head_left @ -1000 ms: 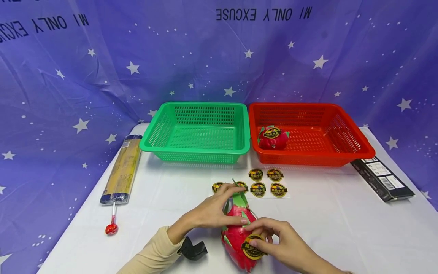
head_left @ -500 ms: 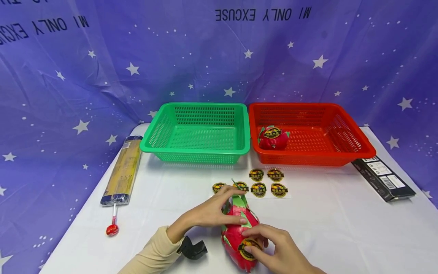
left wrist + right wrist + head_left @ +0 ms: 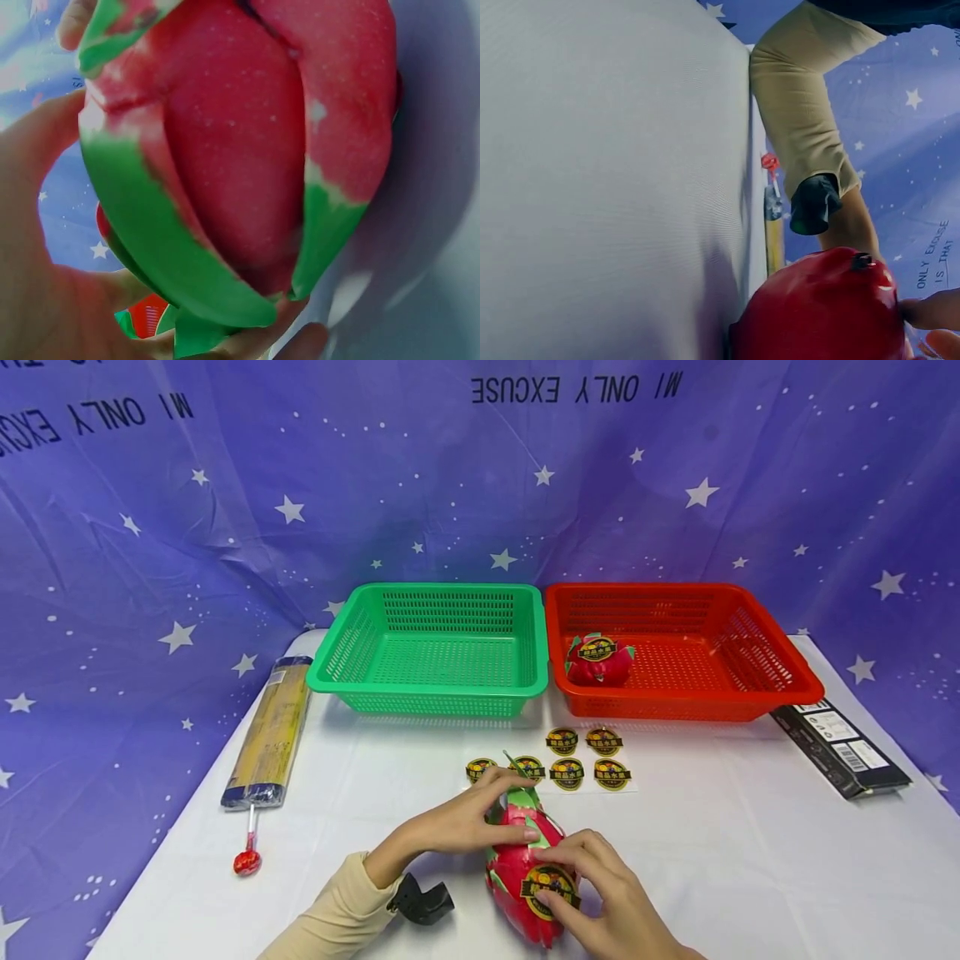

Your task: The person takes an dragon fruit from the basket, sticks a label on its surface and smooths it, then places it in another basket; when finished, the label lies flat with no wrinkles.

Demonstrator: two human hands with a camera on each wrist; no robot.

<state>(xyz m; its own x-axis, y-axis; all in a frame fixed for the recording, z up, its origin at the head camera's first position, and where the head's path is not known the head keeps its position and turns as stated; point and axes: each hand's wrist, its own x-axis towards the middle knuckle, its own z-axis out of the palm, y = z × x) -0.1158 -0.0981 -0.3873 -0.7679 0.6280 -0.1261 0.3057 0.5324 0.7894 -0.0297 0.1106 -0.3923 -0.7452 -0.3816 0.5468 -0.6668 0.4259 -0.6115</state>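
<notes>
A red dragon fruit (image 3: pixel 517 877) with green-tipped scales lies on the white table, close in front of the person. Around its upper end the left hand (image 3: pixel 468 818) grips it, thumb on top; in the left wrist view the fruit (image 3: pixel 232 150) fills most of the picture. A round black-and-gold sticker (image 3: pixel 553 881) sits on the fruit's lower right side. The right hand (image 3: pixel 611 902) holds that side, its thumb pressing the sticker and its index finger resting on the skin above. The right wrist view shows the fruit's end (image 3: pixel 817 315) and right fingertips (image 3: pixel 934 311).
Behind stand a green basket (image 3: pixel 427 687) and a red basket (image 3: pixel 690 697), which contains another stickered dragon fruit (image 3: pixel 603 668). A sheet of stickers (image 3: pixel 566 774) lies ahead of the hands. Noodle-like pack (image 3: pixel 270 727) and lollipop (image 3: pixel 247 860) lie left; a black box (image 3: pixel 840 747) lies right.
The right hand has brought the sticker flat onto the fruit and its thumb presses it. Fruit and sticker have then shifted slightly away from the person. The left hand has stayed in place.
</notes>
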